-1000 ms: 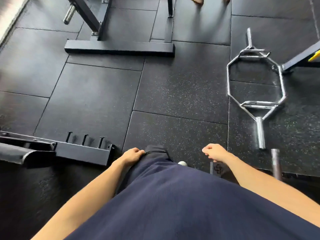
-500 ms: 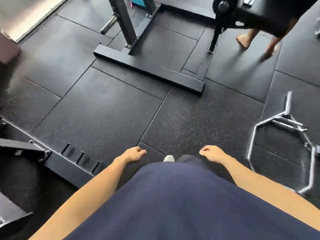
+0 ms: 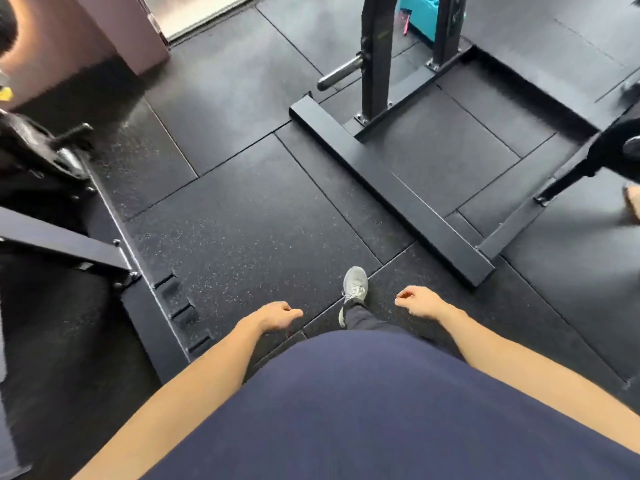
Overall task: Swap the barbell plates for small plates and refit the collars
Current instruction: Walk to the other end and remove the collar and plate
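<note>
From the head camera, the person is looking down past a navy shirt (image 3: 381, 410) at black rubber floor tiles (image 3: 242, 220). The left hand (image 3: 277, 315) and the right hand (image 3: 417, 301) hang in front of the hips, fingers loosely curled and holding nothing. One grey sneaker (image 3: 355, 289) is planted forward on the tiles between the hands.

Ahead to the right stands a black rack: its floor beam (image 3: 391, 192) runs diagonally across the tiles, and a bare chrome storage peg (image 3: 341, 74) sticks out low from the upright (image 3: 375, 64). At the right edge a dark round plate (image 3: 623, 147) sits on a metal hub, cut off by the frame; this is probably the loaded barbell end, though the bar itself and any collar are not visible. A black machine frame (image 3: 104, 216) fills the left side. Small plates are not in view.

Judging from this, the task has not reached the bar: the person is mid-step with both hands free. A plate of that kind should be heavy, rigid and smooth-faced, so it is best taken with both hands at opposite points on the rim and slid straight off the sleeve, toes kept clear. Collars should be light by comparison, a one-hand job.
</note>
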Demonstrator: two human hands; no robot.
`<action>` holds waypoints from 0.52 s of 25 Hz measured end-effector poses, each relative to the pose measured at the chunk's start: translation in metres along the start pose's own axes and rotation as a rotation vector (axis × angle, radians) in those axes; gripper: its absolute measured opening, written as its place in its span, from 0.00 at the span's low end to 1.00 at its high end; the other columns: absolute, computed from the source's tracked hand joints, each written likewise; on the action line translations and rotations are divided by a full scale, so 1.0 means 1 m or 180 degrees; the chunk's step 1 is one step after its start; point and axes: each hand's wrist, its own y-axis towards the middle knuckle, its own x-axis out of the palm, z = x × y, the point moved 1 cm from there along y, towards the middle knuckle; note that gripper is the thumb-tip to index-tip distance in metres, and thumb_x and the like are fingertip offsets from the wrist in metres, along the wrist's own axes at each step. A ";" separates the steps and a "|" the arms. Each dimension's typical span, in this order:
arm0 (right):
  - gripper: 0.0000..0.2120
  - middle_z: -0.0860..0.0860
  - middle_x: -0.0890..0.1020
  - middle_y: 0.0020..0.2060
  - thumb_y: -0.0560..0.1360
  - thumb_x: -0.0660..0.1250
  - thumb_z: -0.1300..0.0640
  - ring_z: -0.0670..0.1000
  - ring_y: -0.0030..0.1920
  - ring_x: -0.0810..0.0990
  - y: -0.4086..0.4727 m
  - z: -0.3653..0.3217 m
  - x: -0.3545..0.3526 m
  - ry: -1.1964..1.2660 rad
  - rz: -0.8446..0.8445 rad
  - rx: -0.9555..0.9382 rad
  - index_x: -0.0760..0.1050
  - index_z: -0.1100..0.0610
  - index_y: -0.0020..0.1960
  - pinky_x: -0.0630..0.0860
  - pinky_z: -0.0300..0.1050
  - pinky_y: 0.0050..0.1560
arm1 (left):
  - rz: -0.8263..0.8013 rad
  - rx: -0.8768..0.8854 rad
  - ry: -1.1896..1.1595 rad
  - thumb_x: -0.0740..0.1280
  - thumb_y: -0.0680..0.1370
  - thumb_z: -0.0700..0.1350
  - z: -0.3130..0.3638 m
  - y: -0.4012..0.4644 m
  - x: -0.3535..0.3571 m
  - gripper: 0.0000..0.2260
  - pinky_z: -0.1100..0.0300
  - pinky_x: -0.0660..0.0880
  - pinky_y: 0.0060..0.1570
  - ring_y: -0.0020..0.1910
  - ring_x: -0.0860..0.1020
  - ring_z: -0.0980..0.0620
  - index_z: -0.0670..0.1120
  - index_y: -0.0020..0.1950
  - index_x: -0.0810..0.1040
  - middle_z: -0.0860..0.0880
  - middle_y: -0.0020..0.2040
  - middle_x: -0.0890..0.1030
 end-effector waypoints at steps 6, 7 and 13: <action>0.13 0.55 0.82 0.56 0.77 0.66 0.53 0.52 0.45 0.77 0.101 -0.123 -0.129 -0.0834 -0.0211 -0.0407 0.77 0.58 0.59 0.71 0.40 0.52 | 0.0669 -0.0319 -0.1047 0.60 0.79 0.59 0.036 0.033 -0.128 0.17 0.53 0.70 0.58 0.60 0.76 0.45 0.49 0.58 0.76 0.46 0.62 0.78; 0.14 0.55 0.82 0.56 0.77 0.66 0.53 0.52 0.46 0.77 0.116 -0.146 -0.143 -0.0975 -0.0254 -0.0489 0.77 0.58 0.59 0.71 0.41 0.53 | 0.0683 -0.0387 -0.1184 0.60 0.78 0.59 0.037 0.038 -0.142 0.16 0.55 0.70 0.57 0.58 0.75 0.47 0.49 0.56 0.76 0.48 0.62 0.78; 0.14 0.54 0.81 0.58 0.77 0.66 0.52 0.53 0.56 0.79 0.205 -0.286 -0.202 -0.1608 -0.0507 -0.0879 0.78 0.58 0.58 0.72 0.42 0.57 | 0.0381 -0.0767 -0.1557 0.57 0.78 0.62 0.027 0.086 -0.211 0.19 0.55 0.71 0.55 0.54 0.75 0.47 0.50 0.56 0.75 0.48 0.59 0.77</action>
